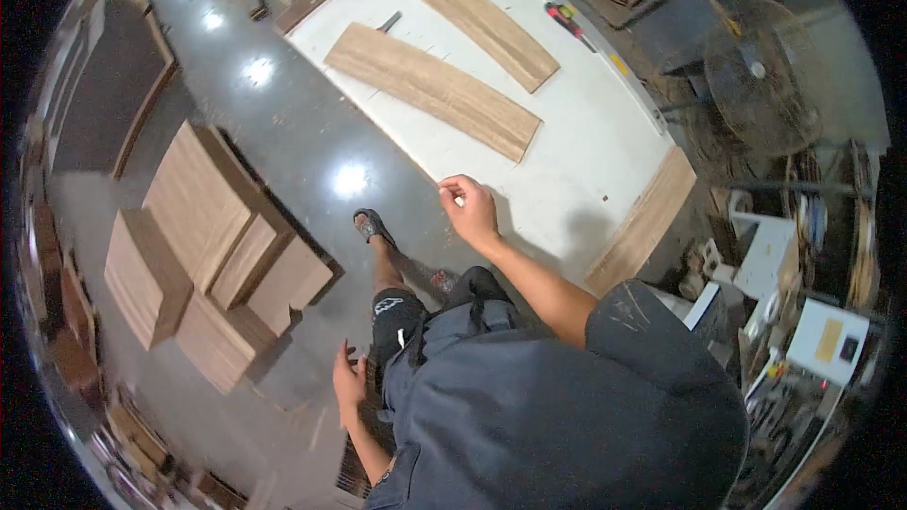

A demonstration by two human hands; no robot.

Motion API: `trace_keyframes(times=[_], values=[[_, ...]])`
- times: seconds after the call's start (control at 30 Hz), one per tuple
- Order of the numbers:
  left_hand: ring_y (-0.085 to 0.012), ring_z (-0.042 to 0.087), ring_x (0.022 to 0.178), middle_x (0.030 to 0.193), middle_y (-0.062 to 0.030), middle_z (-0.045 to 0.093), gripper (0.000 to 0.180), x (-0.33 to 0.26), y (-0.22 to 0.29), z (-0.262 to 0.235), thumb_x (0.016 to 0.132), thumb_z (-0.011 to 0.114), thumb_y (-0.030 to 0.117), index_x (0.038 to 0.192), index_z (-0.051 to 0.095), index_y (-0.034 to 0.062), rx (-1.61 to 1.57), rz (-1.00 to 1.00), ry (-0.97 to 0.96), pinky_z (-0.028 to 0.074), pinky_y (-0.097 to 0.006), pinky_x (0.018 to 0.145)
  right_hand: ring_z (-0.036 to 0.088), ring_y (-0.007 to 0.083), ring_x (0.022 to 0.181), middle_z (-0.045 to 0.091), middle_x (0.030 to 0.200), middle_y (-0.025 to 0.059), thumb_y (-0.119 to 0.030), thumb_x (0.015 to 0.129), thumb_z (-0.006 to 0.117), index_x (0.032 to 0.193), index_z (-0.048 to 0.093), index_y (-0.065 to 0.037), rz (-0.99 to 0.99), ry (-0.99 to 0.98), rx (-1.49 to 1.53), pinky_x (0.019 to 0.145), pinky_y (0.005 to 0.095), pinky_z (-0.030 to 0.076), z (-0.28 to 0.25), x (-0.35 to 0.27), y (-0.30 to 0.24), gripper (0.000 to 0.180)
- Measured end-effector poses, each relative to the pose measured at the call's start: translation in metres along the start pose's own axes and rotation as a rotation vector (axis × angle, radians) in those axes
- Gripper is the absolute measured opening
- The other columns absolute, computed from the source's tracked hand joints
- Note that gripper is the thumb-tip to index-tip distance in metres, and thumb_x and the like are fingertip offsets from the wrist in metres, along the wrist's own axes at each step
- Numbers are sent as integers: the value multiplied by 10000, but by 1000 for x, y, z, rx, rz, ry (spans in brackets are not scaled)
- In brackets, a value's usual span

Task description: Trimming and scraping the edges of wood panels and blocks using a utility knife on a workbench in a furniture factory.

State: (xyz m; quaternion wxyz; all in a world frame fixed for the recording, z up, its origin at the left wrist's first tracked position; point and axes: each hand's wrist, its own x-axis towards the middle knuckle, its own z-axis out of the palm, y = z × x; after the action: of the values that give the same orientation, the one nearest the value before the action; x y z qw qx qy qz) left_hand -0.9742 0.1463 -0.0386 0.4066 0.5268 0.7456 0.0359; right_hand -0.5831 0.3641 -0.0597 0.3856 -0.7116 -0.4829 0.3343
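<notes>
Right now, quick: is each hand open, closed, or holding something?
Left hand: loosely open, nothing visible in it.
Right hand: curled near the white table's edge; whether it pinches something small cannot be told.

At the torso's (557, 406) eleven o'clock the right hand (472, 212) curls loosely; at nine the left hand (350, 382) hangs half-spread.

The person wears a loose shirt (557, 406) of dark slate blue-grey, softly creased across the front. Its short right sleeve (642, 331) is darker in tone and carries thin pale streaks – scuffs or print, too blurred to tell. Below come black shorts (397, 316) with a white emblem on the leg, a small white patch near the shirt's hem, and black cord-like strips at the waist. The left hand (350, 382) and right hand (472, 212) are bare – so are both forearms. A dark, open-toed sandal (374, 227) shows on one foot.
</notes>
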Motion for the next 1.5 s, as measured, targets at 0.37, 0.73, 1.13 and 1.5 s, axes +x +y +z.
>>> trace_keyframes(times=[0.37, 0.73, 1.13, 1.5], values=[[-326, 689, 941, 1201, -154, 700, 525, 364, 194, -169, 974, 684, 206, 1449, 512, 65, 292, 572, -170, 546, -442, 847, 682, 223, 999, 707, 1061, 118, -148, 920, 752, 1198, 606, -23, 431, 700, -7, 902, 340, 545, -44, 78, 104, 337], [-340, 655, 1171, 1303, -216, 666, 506, 646, 448, -96, 983, 690, 228, 1406, 554, -13, 154, 829, -274, 530, -431, 980, 622, 319, 1173, 621, 1321, 207, -239, 926, 733, 1367, 555, 30, 392, 769, -127, 1014, 398, 505, -106, 246, 117, 546], [-445, 632, 1196, 1305, -291, 644, 616, 821, 626, -20, 947, 683, 304, 1468, 514, 21, 667, 826, -217, 510, -486, 1011, 579, 350, 1092, 686, 1138, 193, -430, 788, 832, 1154, 720, -52, 696, 1010, -128, 991, 468, 465, -115, 344, 194, 538], [-129, 611, 924, 987, -38, 691, 522, 700, 627, -23, 957, 749, 207, 1369, 572, -60, -197, 607, -241, 483, -290, 842, 456, 229, 1378, 589, 1411, 93, -355, 1055, 611, 1392, 612, -88, 496, 1345, 805, 1171, 411, 345, -147, 317, 120, 430]])
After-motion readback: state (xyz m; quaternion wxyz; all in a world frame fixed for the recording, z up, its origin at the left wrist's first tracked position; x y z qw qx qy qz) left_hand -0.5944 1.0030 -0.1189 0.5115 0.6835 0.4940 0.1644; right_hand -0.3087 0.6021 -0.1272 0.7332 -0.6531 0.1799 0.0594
